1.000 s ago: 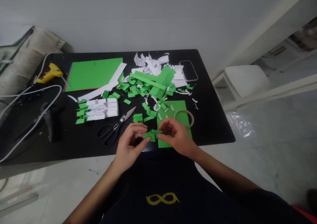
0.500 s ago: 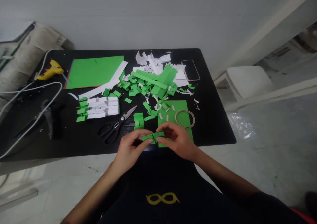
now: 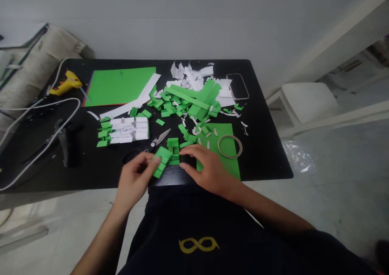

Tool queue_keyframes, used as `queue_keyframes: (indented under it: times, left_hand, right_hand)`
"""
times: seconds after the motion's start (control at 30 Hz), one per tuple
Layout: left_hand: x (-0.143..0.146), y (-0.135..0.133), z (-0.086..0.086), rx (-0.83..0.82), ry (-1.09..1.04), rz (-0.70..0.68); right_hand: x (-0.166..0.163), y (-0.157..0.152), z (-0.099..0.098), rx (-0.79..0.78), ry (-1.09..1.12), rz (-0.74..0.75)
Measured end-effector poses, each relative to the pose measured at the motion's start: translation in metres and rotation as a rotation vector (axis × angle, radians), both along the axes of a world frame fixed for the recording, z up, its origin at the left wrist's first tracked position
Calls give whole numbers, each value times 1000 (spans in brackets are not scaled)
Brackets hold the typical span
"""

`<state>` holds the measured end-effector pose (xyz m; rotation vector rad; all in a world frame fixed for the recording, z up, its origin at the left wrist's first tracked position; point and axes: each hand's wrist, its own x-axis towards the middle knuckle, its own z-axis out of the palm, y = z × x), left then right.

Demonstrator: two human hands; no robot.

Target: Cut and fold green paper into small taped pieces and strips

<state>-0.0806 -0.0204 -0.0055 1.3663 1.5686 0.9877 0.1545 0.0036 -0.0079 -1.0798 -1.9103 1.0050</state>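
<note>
My left hand (image 3: 135,178) pinches a small stack of green paper pieces (image 3: 161,161) near the front edge of the black table (image 3: 91,173). My right hand (image 3: 206,167) rests beside it, palm down, fingertips reaching toward a little pile of green pieces (image 3: 174,150) on the table; whether they grip one I cannot tell. The scissors (image 3: 156,140) lie just behind my left hand, partly hidden by it. A ring of tape (image 3: 230,146) sits on a green sheet (image 3: 223,145) to the right of my right hand.
Heaps of green strips and white scraps (image 3: 191,94) fill the table's middle back. A large green sheet (image 3: 120,86), a yellow glue gun (image 3: 65,84), white cables (image 3: 39,105), folded white-and-green pieces (image 3: 124,130) and a phone (image 3: 238,86) also lie there. A white stool (image 3: 306,101) stands to the right.
Both hands held one folded green piece together in the air; now they are apart. My left hand went left with green pieces, and my right hand dropped toward the table.
</note>
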Motion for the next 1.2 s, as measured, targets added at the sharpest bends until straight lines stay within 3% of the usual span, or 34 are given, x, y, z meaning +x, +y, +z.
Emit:
queue_keyframes:
  times: [0.1,0.37,0.5,0.87,1.2]
  left_hand:
    - [-11,7,-8,-91,-7,128]
    - [-8,10,-24,-118,49,44]
    - [-1,9,-21,-113,38,19]
    - [8,8,-24,-104,48,-51]
    - [12,6,-21,-17,296,-148]
  right_hand:
    - [-15,10,-8,197,-196,131]
    - [-25,28,-29,255,-377,137]
    - [-24,32,-31,257,-354,165]
    - [-16,31,-41,194,-230,73]
    - [-11,23,-45,311,-179,3]
